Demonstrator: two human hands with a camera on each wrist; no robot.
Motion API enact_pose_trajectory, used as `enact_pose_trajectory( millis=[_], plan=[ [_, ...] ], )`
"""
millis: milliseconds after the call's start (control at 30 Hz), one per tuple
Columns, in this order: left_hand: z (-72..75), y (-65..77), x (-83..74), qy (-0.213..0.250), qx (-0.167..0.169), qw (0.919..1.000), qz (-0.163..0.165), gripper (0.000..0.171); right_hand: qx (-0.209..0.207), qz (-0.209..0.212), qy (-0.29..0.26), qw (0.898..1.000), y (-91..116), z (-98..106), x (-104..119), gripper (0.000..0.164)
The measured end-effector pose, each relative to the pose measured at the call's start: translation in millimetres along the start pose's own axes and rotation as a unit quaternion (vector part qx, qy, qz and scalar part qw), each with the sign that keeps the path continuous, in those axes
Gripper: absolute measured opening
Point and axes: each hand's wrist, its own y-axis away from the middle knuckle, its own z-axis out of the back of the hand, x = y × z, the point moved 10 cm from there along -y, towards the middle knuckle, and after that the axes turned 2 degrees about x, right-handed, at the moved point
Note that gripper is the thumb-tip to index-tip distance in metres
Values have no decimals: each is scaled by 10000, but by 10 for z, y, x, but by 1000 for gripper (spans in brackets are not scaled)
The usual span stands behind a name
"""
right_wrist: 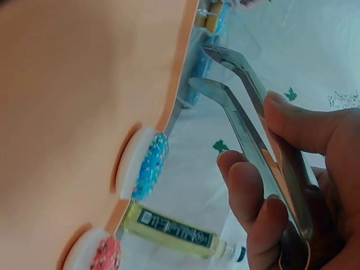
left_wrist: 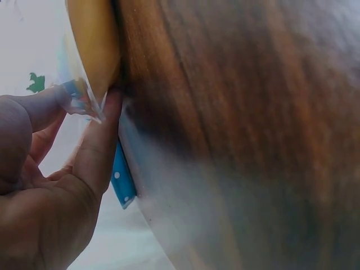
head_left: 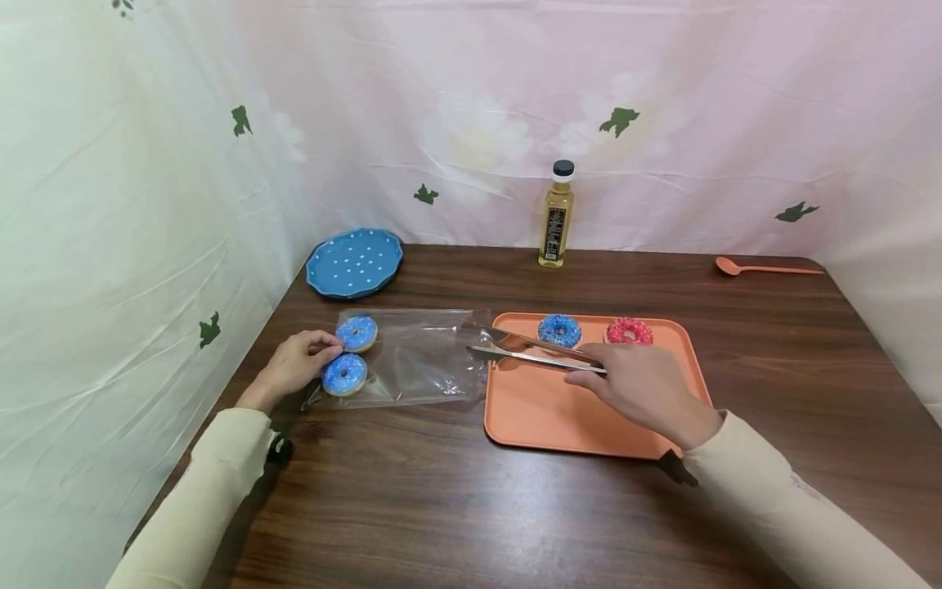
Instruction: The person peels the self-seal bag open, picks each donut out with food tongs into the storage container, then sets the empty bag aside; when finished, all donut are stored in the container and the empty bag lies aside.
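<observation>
A clear plastic bag lies flat on the table, with two light-blue iced donuts, an upper donut and a lower donut, at its left end. My left hand pinches the bag's film beside them between thumb and finger; the left wrist view shows a donut's tan underside right by the fingertips. Metal tongs are held in my right hand, their tips apart with nothing between them. These tips point left, over the bag's right end.
An orange tray under the right hand bears a blue sprinkled donut and a red sprinkled donut. Behind stand a blue dotted plate and an oil bottle. An orange spoon lies at the back right.
</observation>
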Motion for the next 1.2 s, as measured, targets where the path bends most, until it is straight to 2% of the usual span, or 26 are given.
enact_pose_trajectory(
  millis=[133,500,700,933,1033,1200],
  plan=[
    [7,6,-5,-14,-5,10000,6,29,8,181,78,9998,-116,-73,93,48],
    [-1,-4,-6,-23,31,10000,9,30,-115,778,157,9968,-372,-250,396,44],
    [-5,-12,-1,1,46,10000,42,29,322,858,-98,9957,-499,-384,529,42],
    [-33,-20,0,-15,55,10000,61,31,776,881,-312,9926,-639,-477,600,51],
    [-27,-5,10,-36,24,10000,74,31,881,940,-392,9909,-698,-508,635,42],
    [-6,-2,-16,35,3,10000,-29,30,828,1055,-365,9903,-787,-521,718,28]
  ],
)
